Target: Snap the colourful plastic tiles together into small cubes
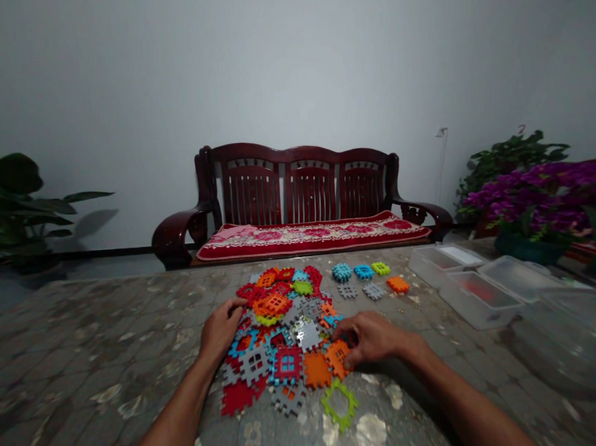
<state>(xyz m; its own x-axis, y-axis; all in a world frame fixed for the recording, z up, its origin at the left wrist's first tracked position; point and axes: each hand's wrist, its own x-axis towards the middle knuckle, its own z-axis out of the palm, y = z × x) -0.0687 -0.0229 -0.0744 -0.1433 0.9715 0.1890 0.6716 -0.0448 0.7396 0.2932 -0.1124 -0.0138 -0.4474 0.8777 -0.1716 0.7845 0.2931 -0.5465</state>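
Note:
A pile of colourful interlocking plastic tiles with toothed edges lies in the middle of the table. My left hand (221,330) rests against the pile's left edge, fingers loosely bent beside red tiles (252,293), seemingly holding nothing. At the right edge, my right hand (371,337) has its thumb and fingers closed at an orange window tile (337,359); its fingertips are partly hidden. Left of that tile lie a solid orange tile (317,370) and a red window tile (287,364). A lime-green tile with a round opening (340,405) is nearest me.
Sorted tiles stand right of the pile: a round blue stack (342,272), grey tiles (373,291) and an orange stack (398,284). Clear plastic boxes (476,300) occupy the table's right side, near purple flowers (551,193). A wooden bench (301,189) stands behind.

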